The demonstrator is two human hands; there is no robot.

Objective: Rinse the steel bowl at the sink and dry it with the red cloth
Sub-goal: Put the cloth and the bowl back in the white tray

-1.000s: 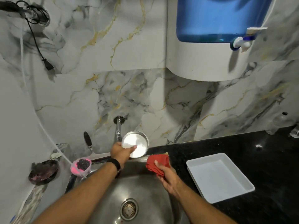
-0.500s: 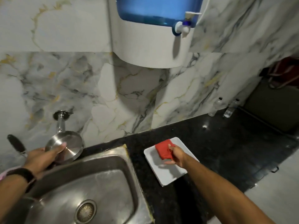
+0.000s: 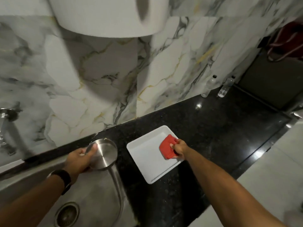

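My left hand grips the steel bowl by its rim, thumb inside, holding it tilted over the right edge of the steel sink. The bowl's brushed inside faces me. My right hand is closed on the folded red cloth, which is over the right side of the white rectangular tray on the black counter. Whether the cloth touches the tray I cannot tell.
The tap juts from the marble wall at far left. A white water dispenser hangs overhead. Two clear bottles stand at the back of the black counter. The sink drain is near the bottom.
The view has swung right. My left hand carried the bowl from the tap to the sink's right edge. My right hand moved the red cloth further right across the tray.
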